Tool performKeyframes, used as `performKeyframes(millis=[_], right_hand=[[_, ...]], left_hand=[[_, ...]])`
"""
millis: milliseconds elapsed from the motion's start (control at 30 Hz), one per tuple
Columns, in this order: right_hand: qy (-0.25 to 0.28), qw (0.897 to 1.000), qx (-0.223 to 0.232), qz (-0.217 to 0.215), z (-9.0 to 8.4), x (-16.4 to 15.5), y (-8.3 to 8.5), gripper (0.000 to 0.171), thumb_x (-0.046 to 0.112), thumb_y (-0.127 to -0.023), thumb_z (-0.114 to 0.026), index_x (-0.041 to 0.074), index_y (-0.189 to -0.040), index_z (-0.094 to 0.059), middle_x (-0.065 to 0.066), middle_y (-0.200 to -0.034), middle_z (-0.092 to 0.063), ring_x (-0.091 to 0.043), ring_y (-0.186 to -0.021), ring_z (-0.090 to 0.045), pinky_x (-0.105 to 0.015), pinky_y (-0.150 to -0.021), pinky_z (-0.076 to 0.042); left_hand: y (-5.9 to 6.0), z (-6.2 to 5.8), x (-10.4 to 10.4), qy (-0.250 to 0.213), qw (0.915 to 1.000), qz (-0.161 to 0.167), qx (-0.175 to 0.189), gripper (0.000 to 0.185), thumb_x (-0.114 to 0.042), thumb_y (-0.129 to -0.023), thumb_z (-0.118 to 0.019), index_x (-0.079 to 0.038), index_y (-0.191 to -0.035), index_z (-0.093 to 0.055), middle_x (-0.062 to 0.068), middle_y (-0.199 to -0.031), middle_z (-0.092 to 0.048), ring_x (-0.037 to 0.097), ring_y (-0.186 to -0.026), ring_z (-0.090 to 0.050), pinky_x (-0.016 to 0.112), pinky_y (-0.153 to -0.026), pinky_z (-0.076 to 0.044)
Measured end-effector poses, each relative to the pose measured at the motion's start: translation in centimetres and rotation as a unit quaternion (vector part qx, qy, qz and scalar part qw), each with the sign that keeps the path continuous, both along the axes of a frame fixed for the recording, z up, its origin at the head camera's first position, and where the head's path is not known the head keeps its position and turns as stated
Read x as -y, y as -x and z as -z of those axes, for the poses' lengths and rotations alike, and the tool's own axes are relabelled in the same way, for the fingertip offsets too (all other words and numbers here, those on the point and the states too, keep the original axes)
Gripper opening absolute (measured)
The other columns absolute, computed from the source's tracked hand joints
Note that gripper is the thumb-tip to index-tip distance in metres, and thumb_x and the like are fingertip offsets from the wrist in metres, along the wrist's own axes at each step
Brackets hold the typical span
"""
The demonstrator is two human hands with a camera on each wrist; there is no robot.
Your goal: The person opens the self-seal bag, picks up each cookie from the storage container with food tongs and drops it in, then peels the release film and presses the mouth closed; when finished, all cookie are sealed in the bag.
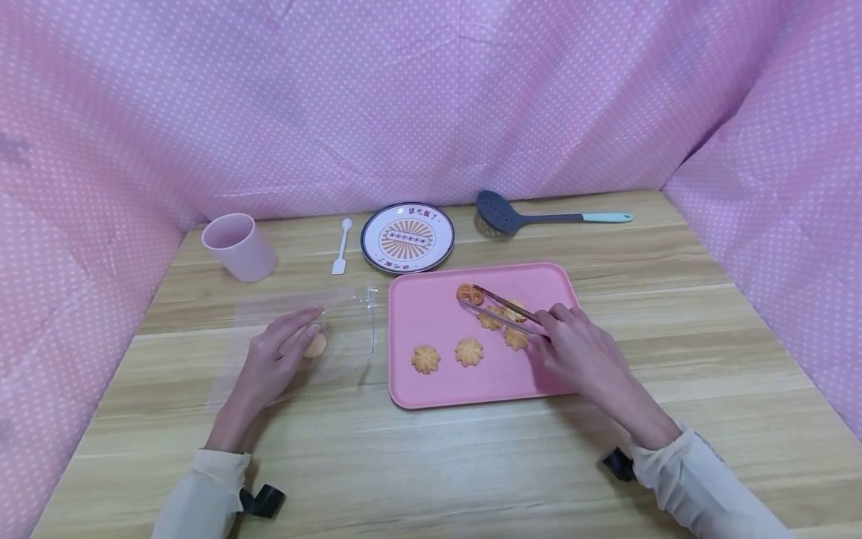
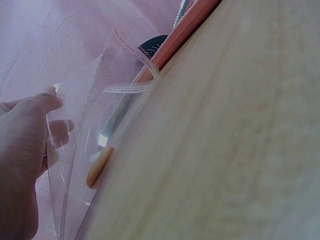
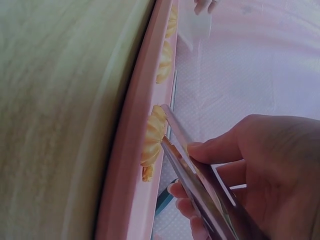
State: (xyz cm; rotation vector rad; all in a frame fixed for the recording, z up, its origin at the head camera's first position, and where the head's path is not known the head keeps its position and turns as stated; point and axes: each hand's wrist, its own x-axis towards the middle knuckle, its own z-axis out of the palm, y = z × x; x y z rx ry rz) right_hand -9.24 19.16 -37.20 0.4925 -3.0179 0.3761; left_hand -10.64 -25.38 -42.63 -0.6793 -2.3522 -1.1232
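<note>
I have my right hand (image 1: 579, 348) squeezing the metal tongs (image 1: 501, 308) narrow, and their tips pinch a ring-shaped cookie (image 1: 469, 294) over the far part of the pink tray (image 1: 431, 389), lifted clear of the flower cookies (image 1: 468, 351) lying nearer me. My left hand (image 1: 272, 359) rests on the clear plastic bag (image 1: 303, 337) on the worktop just left of the tray, thumb and fingers pinching its upper layer so the mouth, which faces the tray, gapes; one round cookie (image 2: 98, 166) already lies inside. The gripped cookie sits ahead of my right hand and well right of the bag's mouth.
</note>
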Motion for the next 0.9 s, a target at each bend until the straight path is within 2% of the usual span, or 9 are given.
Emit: performKeyframes(millis=[133, 467, 733, 900], right_hand=[[0.003, 1.0, -0.008, -0.005, 0.2, -0.2, 0.0, 0.03, 0.007, -0.09, -0.078, -0.004, -0.116, -0.071, -0.013, -0.095, -0.062, -0.025, -0.075, -0.051, -0.034, -0.055, -0.049], [0.005, 1.0, -0.022, -0.014, 0.4, -0.3, 0.0, 0.03, 0.005, -0.089, -0.078, -0.004, -0.116, -0.071, -0.013, -0.097, -0.063, -0.025, -0.076, -0.052, -0.034, -0.056, -0.049], [0.008, 0.999, -0.029, -0.022, 0.7, 0.1, -0.1, 0.034, 0.006, -0.089, -0.079, -0.004, -0.121, -0.071, -0.016, -0.102, -0.066, -0.028, -0.081, -0.056, -0.035, -0.059, -0.053], [0.005, 0.998, -0.045, -0.038, 1.0, 0.7, 0.0, 0.034, 0.007, -0.088, -0.081, -0.003, -0.119, -0.072, -0.015, -0.102, -0.066, -0.028, -0.082, -0.056, -0.036, -0.062, -0.054]], left_hand=[[0.1, 0.0, 0.0, -0.003, 1.0, 0.004, -0.006, 0.042, 0.019, -0.087, -0.068, 0.003, -0.126, -0.071, 0.017, -0.127, -0.07, 0.03, -0.123, -0.062, 0.018, -0.109, -0.041], [0.0, 0.1, 0.0, 0.002, 1.0, 0.001, 0.0, 0.041, 0.018, -0.089, -0.067, 0.003, -0.127, -0.071, 0.017, -0.128, -0.07, 0.038, -0.121, -0.062, 0.018, -0.11, -0.04], [0.0, 0.1, 0.0, 0.001, 1.0, 0.002, 0.0, 0.04, 0.018, -0.088, -0.067, 0.004, -0.126, -0.071, 0.017, -0.128, -0.07, 0.038, -0.121, -0.062, 0.018, -0.11, -0.04], [0.0, 0.1, 0.0, 0.001, 1.0, 0.001, 0.001, 0.042, 0.019, -0.088, -0.067, 0.003, -0.127, -0.071, 0.017, -0.128, -0.07, 0.038, -0.12, -0.061, 0.018, -0.11, -0.04]])
